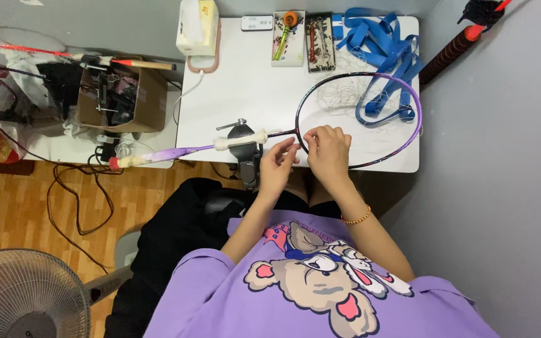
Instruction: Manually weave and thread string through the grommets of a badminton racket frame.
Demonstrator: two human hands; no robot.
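Fingers first: our right hand (328, 149) is curled over the near-left part of the racket (358, 119) rim, close to the throat, fingers bent down and pinching the frame or a string there; which of the two we cannot tell, too small. Our left hand (278, 164) sits just beside it, fingertips drawn together toward the same spot, seemingly nipping something fine; what, if anything, is hidden.

The racket lies flat on the white table (245, 81), head to the right, shaft clamped in a small vise (245, 150) at the near edge, handle sticking out left past the table.

Progress, as we judge it: the head is almost bare; only loose pale string (339, 94) lies tangled inside and behind the hoop; no woven bed shows; so the work on the strings looks near one end, with the whole face still open.

Around: blue ribbon (380, 47) heaped at the far right; tool tray (288, 37) at the far edge; cardboard box (120, 97) to the left; fan (26, 294) on the floor.
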